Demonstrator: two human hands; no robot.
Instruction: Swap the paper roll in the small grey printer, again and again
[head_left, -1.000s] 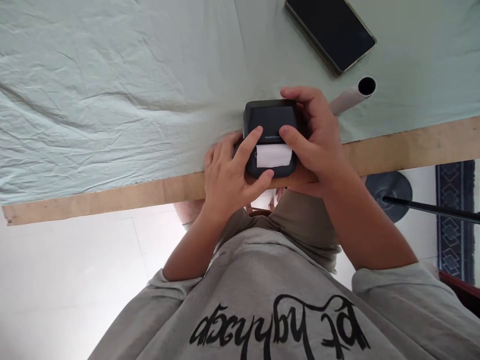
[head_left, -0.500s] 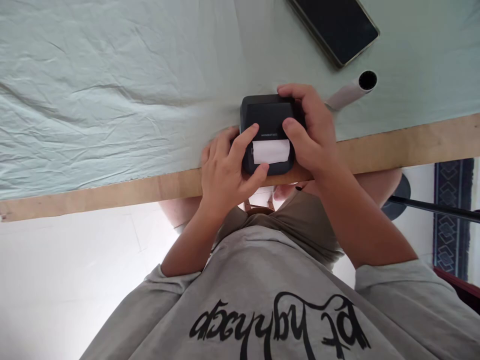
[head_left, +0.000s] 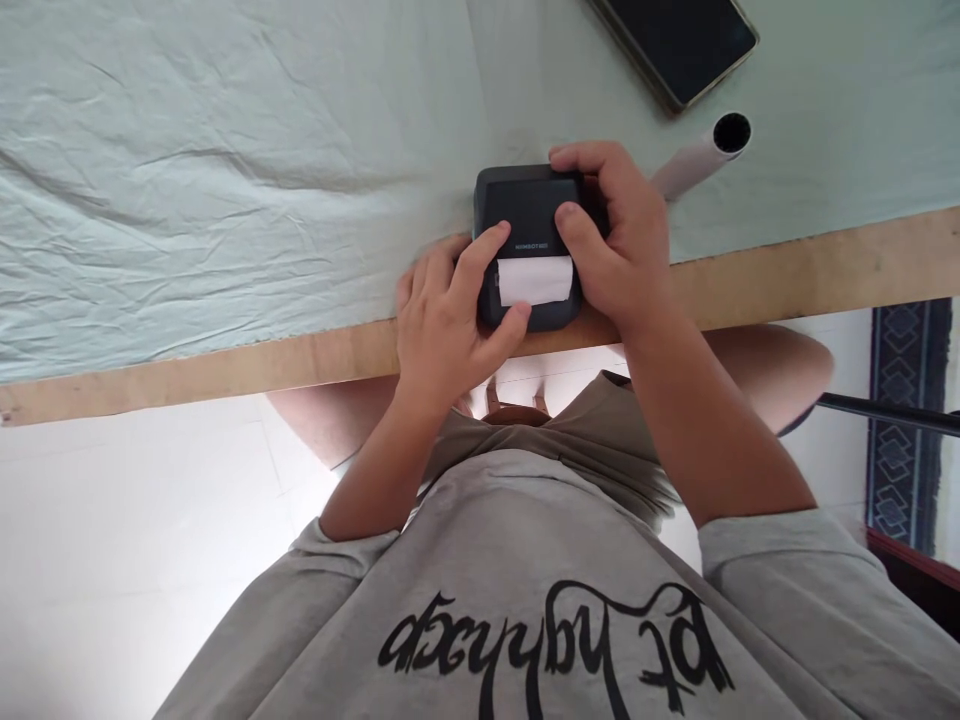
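A small black label printer (head_left: 525, 205) lies on the cloth near the table's front edge, a short white paper strip (head_left: 535, 281) showing at its near side. My left hand (head_left: 450, 315) holds the printer's left side. Its index finger rests on the casing by the lettering, and its thumb tip touches the strip's lower edge; the other fingers lie at the side, partly on the cloth. Around the right side is my right hand (head_left: 619, 235), with the thumb on the top cover and the index finger over the far right corner. Its remaining fingers are hidden.
Right of my right hand lies a white roll with a dark hollow core (head_left: 701, 158). Beyond it is a black phone (head_left: 679, 45). A wrinkled pale green cloth (head_left: 225, 180) covers the table, whose bare wooden edge (head_left: 315, 360) runs in front of me.
The view has shifted slightly, so table, printer and hands sit higher in it. My legs have spread wider under the table. Both hands keep the same hold on the printer.
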